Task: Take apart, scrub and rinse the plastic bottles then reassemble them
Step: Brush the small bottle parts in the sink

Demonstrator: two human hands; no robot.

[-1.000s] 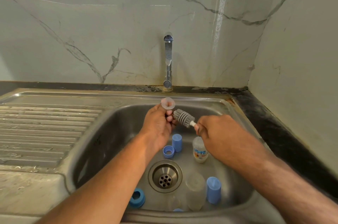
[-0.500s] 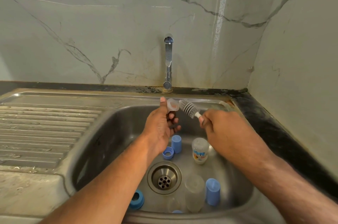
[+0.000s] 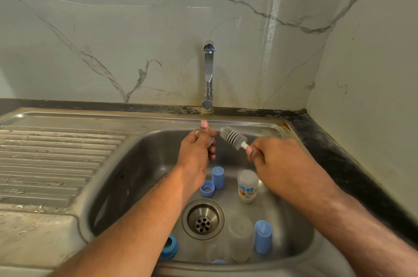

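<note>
head view looks down into the sink (image 3: 144,163). the left hand (image 3: 199,147) pinches a small clear teat (image 3: 211,141), mostly hidden behind its fingers, up near the back rim. the right hand (image 3: 271,154) is clamped round the handle of a brush (image 3: 233,136), whose bristles sit just beside the teat but apart from it.

risks, as a judgement: the teat is small, soft and likely wet, so a hard brush stroke could flick it out of that thin grip into the basin, near the drain (image 3: 203,218). the tap (image 3: 208,77) shows no water running, so rinsing is not yet under way.

the sink holds the loose parts: a printed bottle (image 3: 247,186), a clear bottle (image 3: 240,240), two blue caps (image 3: 218,177) (image 3: 263,237), a blue ring (image 3: 207,189) and a darker collar (image 3: 169,247). whether the bottles hold water cannot be told.
</note>
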